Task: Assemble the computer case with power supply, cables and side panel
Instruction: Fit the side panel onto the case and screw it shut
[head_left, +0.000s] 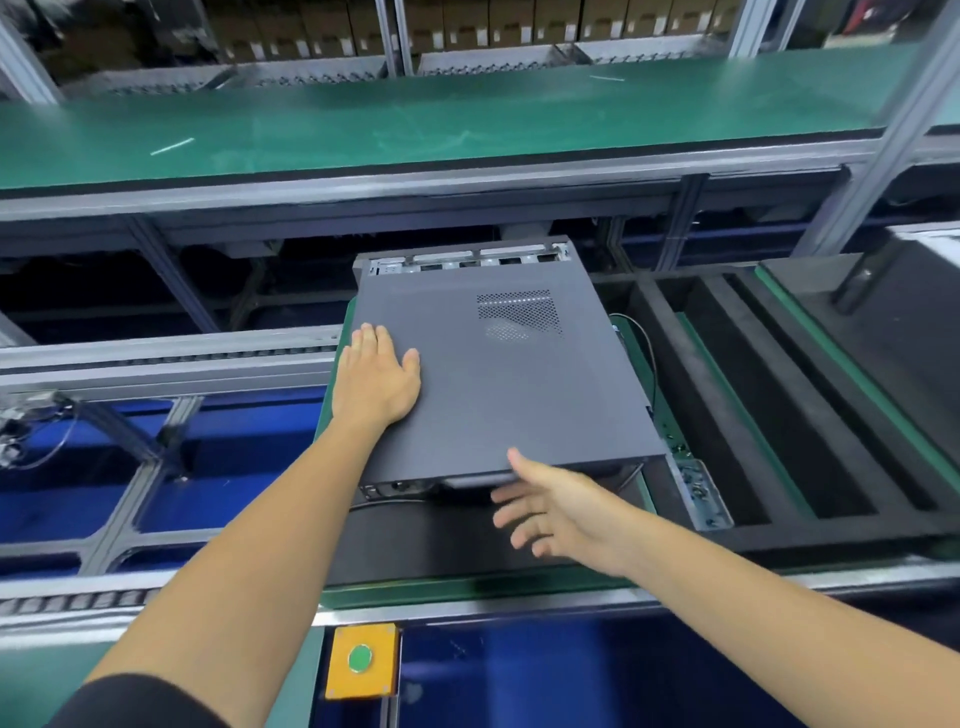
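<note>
A dark grey computer case (498, 389) lies flat on a green pallet (467, 590) in the middle of the view. Its side panel, with a perforated vent (519, 313), faces up and covers the case. A strip of bare metal frame (467, 258) shows at the far end. My left hand (376, 376) rests flat on the panel near its left edge, fingers together. My right hand (550, 506) hovers at the near edge of the case, fingers spread, its thumb touching the panel's front lip. A black cable (641, 338) loops out along the right side.
Black foam blocks with slots (769, 395) sit on the pallet to the right. A green belt (415, 124) runs across the far side, behind aluminium rails (171, 358). A yellow box with a green button (361, 660) sits near the front edge. A metal bracket (698, 491) lies beside the case.
</note>
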